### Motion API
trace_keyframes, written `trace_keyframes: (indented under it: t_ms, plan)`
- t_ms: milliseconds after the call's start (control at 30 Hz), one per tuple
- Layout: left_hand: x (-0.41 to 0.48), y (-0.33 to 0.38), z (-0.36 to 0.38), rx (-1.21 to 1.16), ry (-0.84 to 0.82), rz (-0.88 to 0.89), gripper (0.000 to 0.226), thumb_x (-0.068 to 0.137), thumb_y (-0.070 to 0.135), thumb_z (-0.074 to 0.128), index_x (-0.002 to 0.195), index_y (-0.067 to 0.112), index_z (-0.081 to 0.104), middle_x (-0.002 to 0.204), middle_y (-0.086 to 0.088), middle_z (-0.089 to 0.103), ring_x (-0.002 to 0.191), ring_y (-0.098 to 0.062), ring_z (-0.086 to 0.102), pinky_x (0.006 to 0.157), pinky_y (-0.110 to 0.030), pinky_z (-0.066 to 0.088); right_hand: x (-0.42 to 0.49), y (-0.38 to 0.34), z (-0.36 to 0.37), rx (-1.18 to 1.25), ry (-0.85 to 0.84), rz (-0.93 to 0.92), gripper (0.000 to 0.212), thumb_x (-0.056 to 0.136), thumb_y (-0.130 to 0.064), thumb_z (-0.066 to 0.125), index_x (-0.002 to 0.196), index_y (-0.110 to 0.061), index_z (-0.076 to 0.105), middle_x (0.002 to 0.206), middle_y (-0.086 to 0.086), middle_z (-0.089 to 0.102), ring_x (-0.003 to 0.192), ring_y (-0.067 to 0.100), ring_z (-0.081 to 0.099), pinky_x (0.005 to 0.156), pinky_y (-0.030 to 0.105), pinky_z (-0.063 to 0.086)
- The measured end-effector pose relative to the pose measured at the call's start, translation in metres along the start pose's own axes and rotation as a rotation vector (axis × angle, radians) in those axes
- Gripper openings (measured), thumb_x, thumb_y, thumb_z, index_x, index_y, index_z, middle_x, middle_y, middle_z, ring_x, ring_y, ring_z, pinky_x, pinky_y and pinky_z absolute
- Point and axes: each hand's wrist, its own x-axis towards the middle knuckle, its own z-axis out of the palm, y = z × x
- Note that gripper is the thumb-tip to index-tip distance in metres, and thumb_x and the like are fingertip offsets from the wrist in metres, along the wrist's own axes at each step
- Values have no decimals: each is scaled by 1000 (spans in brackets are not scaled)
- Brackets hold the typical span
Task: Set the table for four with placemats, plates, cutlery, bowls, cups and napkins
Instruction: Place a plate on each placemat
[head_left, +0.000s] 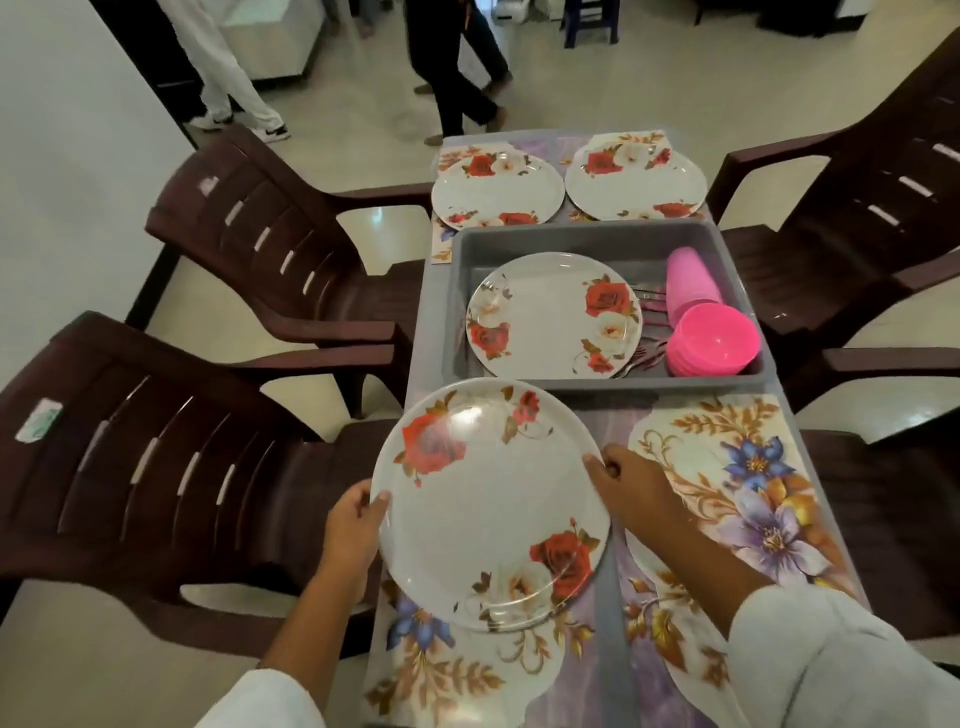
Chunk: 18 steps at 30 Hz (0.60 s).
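**PLATE HELD OVER NEAR-LEFT PLACEMAT**

Both hands hold one round white plate with red rose print (491, 509) by opposite rims. The left hand (353, 525) grips the left rim with the thumb on top. The right hand (628, 483) grips the right rim, its fingers (602, 465) curled over the edge. The plate is positioned over the near-left floral placemat (441, 670); contact with the mat cannot be determined. The near-right floral placemat (727, 493) lies just beside it.

Beyond both mats, a rectangular grey plastic tub (571, 236) stands across the middle of the counter (434, 312). The tub contains:

- a second rose-print plate (553, 314), left of centre;
- a stack of pink plastic bowls (714, 340), at the right;
- stacked pink plastic cups (691, 280), lying on their side behind the bowls;
- cutlery (649, 353), partly hidden between plate and bowls.

At the far end, a far-left rose-print plate (498, 189) and a far-right rose-print plate (634, 179) rest side by side, each on a floral mat. Dark brown plastic chairs (234, 467) flank the counter, two per side.
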Motion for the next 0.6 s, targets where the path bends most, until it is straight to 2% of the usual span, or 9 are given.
trace_keyframes:
  t_ms: [67,133,233,300,400,500,600]
  plan:
    - [-5,-7,2,34,19,-16,10,101,13,59,107,12,67,97,-3,72,83,-14,66,63,-21,49,-6,6,7,-47,-12,-2,42,102,-40,53,65,-22,44,62,-3,50,58,11,47,53,27,34]
    - [-4,-16,3,68,23,-34,10,99,13,61,107,11,67,96,-3,71,84,-15,66,63,-22,48,-9,10,12,-106,-52,15,41,103,-41,52,66,-25,46,62,-6,51,59,7,48,53,25,33]
    - [1,-25,7,168,27,-46,9,98,16,63,105,14,68,95,-1,71,91,-23,68,74,-35,55,-5,17,18,-207,-103,39,36,104,-41,48,70,-26,50,65,-10,52,62,6,50,55,23,32]
    - [3,-26,11,253,48,-34,7,98,18,62,101,18,68,94,0,71,90,-23,67,80,-39,56,-1,20,22,-261,-114,35,31,104,-36,47,80,-20,58,72,-6,57,69,12,56,63,27,38]
    - [2,-26,17,321,87,-36,7,97,16,62,93,18,67,87,0,69,85,-22,65,74,-34,53,5,22,27,-311,-117,38,25,103,-31,48,87,-17,62,81,3,63,76,17,56,71,29,41]
    - [1,-26,19,358,99,-12,7,96,14,65,92,19,69,86,1,68,79,-16,63,67,-28,47,7,27,31,-337,-99,41,27,102,-35,50,100,-16,69,96,5,72,81,18,61,74,30,47]
    - [2,-30,19,408,115,30,10,93,17,70,102,16,74,96,-3,71,86,-20,64,76,-30,50,6,28,32,-382,-83,31,27,102,-35,51,107,-16,69,102,4,72,90,20,67,73,26,42]
